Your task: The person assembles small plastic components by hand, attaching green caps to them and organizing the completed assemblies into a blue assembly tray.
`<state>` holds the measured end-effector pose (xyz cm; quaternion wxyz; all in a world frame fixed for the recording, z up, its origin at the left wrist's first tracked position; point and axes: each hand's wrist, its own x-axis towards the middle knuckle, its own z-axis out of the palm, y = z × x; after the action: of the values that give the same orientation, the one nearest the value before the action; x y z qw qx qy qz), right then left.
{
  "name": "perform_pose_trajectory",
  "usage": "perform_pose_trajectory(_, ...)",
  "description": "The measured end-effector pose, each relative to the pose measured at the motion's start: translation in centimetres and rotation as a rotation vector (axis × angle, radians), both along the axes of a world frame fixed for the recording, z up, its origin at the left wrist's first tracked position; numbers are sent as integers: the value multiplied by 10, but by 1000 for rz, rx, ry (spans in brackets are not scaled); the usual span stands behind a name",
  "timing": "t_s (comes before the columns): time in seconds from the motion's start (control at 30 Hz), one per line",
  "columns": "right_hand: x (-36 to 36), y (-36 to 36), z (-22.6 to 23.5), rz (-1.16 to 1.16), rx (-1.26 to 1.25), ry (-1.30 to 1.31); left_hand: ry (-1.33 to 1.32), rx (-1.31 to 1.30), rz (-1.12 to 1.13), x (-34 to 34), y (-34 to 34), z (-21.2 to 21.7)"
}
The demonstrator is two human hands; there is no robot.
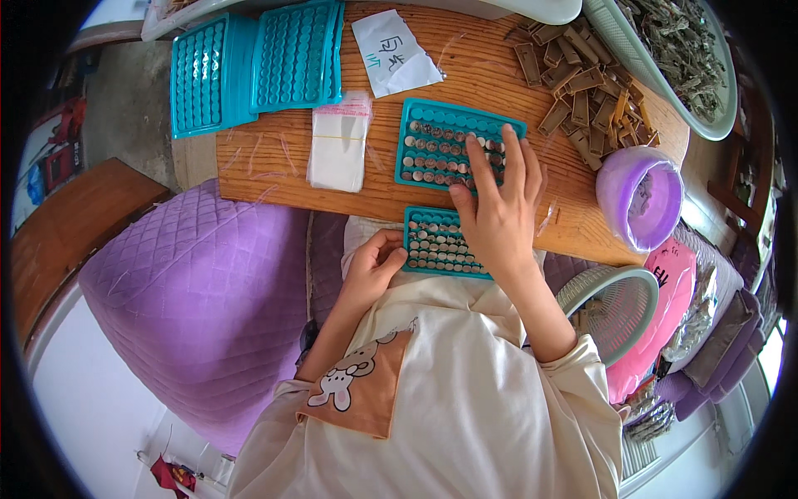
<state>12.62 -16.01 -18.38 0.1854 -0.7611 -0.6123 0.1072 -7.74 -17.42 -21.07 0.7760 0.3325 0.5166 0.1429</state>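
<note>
My left hand (378,262) is closed on the left edge of a small teal tray (411,268), held over my lap just below the table edge. Silvery round discs (445,247) fill several rows of its round pockets. On the table lies a larger teal tray (461,108) with rows of similar discs (438,147); its nearest and farthest parts show bare pockets. Over the right part of this tray, my right hand (505,187) has its fingers stretched and apart, fingertips at the discs. Whether a fingertip touches a disc is hidden. The right wrist covers the small tray's right end.
Stacked teal trays (298,54), a paper note (391,51) and banded clear bags (339,150) lie left on the wooden table (274,170). Brown rectangular pieces (573,79), a purple tub (611,200) and a basket of metal parts (715,116) stand right. Another basket (640,312) sits below.
</note>
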Motion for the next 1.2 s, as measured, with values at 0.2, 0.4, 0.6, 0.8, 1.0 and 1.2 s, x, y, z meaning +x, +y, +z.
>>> perform_pose_trajectory(0.2, 6, -4, -3, -31, -18, -40, -6, -6, 1, -1, -1, -2)
perform_pose_trajectory(0.4, 6, -2, -3, -19, 9, -1, -7, 0, 2, -1, -1, -1)
perform_pose_trajectory(0.6, 6, 5, -4, 13, -22, -37, -4, 3, -3, 0, 0, 0)
perform_pose_trajectory(0.8, 11, 1, -1, 22, 16, 30, -17, 14, -9, -1, 0, -1)
perform_pose_trajectory(1.0, 23, -14, 7, 102, 0, 126, -29, 24, 6, -2, -2, -4)
perform_pose_trajectory(1.2, 31, -18, 4, 224, -4, 123, -36, 18, 2, -3, -2, -4)
